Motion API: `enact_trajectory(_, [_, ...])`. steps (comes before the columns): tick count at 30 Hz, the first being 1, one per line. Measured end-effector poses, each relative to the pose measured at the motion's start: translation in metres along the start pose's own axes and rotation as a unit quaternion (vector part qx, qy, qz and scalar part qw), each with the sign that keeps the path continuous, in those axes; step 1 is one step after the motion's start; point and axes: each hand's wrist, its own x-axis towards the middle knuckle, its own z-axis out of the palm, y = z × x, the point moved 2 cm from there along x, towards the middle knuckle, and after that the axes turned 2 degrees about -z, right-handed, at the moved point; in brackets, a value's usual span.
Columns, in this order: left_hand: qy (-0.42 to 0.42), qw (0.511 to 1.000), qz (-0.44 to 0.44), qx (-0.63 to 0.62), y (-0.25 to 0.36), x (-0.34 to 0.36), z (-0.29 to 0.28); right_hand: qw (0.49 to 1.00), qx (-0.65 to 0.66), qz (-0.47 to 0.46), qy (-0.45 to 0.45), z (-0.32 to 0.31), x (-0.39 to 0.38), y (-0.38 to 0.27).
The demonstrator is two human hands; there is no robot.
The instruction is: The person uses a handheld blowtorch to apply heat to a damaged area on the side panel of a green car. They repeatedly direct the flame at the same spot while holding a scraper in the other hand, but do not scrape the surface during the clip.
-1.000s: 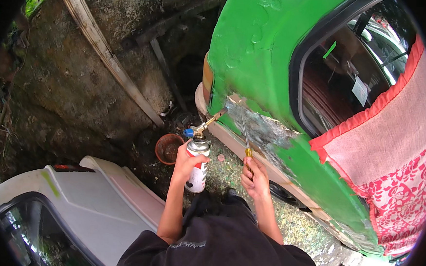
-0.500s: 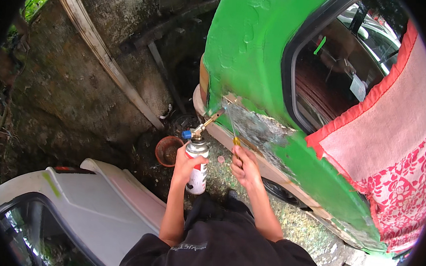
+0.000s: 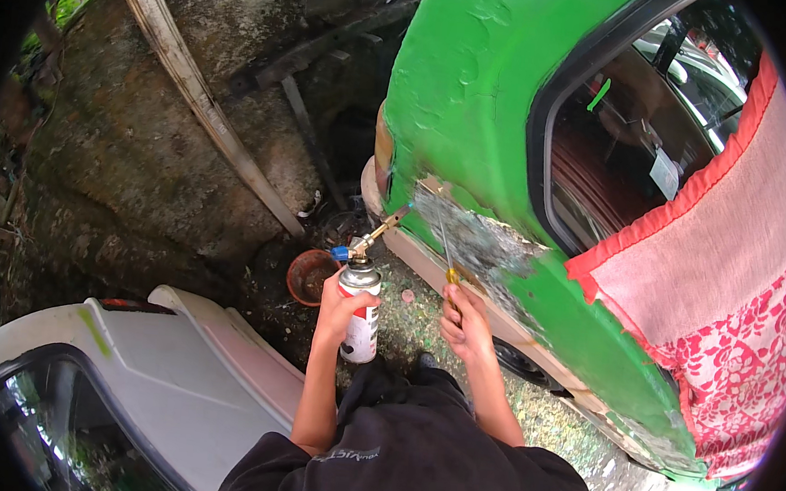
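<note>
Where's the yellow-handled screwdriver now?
In the head view, the screwdriver is in the right hand, right of the gas torch, its shaft angled toward the green car.

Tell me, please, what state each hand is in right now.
Left hand: closed, holding the torch by its can.
Right hand: closed, holding the screwdriver.

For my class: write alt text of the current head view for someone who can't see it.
A person's left hand holds a blowtorch and their right hand a yellow-handled screwdriver, both tools pointing at a rough grey patch on a green car. A pink cloth hangs over the green car; a pale car stands at lower left.
</note>
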Motion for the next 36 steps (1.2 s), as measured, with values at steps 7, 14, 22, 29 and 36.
enact_trajectory(7, [-0.012,1.000,-0.006,0.003,0.006,0.002,0.005,1.000,0.003,0.003,0.006,-0.003,-0.003,0.002])
enact_trajectory(14, [-0.020,1.000,-0.001,0.001,0.006,0.003,0.007,1.000,-0.018,0.005,-0.002,0.010,0.012,-0.002])
enact_trajectory(22, [-0.010,1.000,0.001,0.002,0.006,-0.001,0.003,1.000,-0.002,-0.006,0.011,-0.001,-0.003,0.005])
enact_trajectory(29, [-0.010,1.000,-0.010,-0.002,0.003,-0.002,0.002,1.000,-0.005,-0.006,0.003,0.012,0.014,0.007])
enact_trajectory(36, [-0.011,1.000,-0.001,0.001,0.001,-0.001,0.001,1.000,-0.011,-0.012,-0.002,0.013,0.026,0.007])
